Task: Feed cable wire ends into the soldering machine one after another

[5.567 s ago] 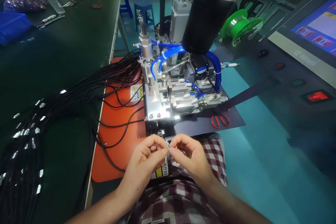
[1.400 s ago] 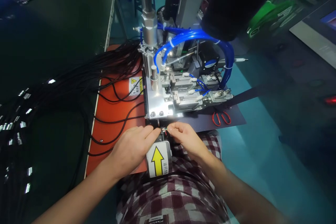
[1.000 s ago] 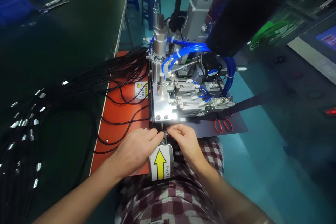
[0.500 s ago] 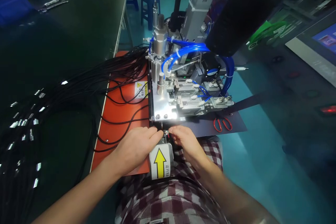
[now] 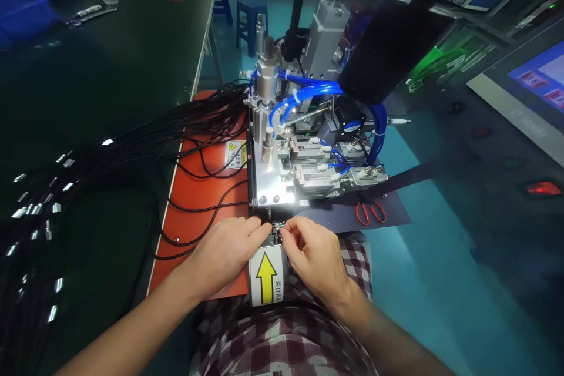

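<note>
Both hands meet at the near edge of a metal machine (image 5: 273,179), just above a white label with a yellow arrow (image 5: 266,279). My left hand (image 5: 231,247) is closed, its thumb and fingertips pressed at the left side of a small connector with fine wires (image 5: 277,226). From the right, my right hand (image 5: 315,252) pinches at the thin wires of that connector. What exactly lies between the fingertips is too small to tell.
Black cables (image 5: 145,123) with shiny ends run over an orange board (image 5: 202,188) onto the dark table (image 5: 110,70). Red-handled scissors (image 5: 371,212) lie on the grey plate. Blue hoses (image 5: 317,91) arch over the machine; a screen (image 5: 540,76) stands right.
My right hand has turned and its fingers have curled in, with the thumb now lower beside the connector. My left hand stays nearly in place. The whole view has shifted slightly.
</note>
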Available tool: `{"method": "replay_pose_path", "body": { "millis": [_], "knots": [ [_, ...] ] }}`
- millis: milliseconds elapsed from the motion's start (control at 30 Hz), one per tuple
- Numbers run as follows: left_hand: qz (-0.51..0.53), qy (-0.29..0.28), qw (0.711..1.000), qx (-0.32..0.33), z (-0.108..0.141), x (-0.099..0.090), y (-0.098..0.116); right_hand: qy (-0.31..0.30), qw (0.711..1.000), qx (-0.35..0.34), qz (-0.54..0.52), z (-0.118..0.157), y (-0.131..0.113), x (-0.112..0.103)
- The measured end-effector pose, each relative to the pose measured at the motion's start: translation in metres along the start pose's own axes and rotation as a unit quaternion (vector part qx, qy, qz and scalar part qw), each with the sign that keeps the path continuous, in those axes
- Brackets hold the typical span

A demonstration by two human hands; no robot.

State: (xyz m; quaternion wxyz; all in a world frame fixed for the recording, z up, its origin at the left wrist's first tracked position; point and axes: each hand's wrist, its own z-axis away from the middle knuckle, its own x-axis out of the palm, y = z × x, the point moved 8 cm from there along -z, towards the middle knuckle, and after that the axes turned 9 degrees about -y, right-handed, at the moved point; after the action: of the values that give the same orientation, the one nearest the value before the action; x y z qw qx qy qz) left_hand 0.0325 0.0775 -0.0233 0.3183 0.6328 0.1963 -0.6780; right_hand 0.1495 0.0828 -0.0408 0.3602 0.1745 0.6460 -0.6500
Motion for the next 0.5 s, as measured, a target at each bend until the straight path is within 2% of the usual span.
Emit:
{"method": "replay_pose_path", "body": {
  "millis": [100,233,500],
  "knots": [
    [0.0,0.005,1.0,-0.002,0.001,0.0,0.0,-0.01,0.997,-0.039,0.063,0.0,-0.009,-0.003],
    [0.001,0.017,1.0,0.002,0.001,-0.001,0.0,-0.004,0.995,-0.057,0.085,-0.002,-0.013,-0.005],
    [0.006,0.027,1.0,0.006,0.001,-0.003,0.0,-0.005,0.999,-0.004,-0.038,0.0,0.007,-0.006]
  ]
}}
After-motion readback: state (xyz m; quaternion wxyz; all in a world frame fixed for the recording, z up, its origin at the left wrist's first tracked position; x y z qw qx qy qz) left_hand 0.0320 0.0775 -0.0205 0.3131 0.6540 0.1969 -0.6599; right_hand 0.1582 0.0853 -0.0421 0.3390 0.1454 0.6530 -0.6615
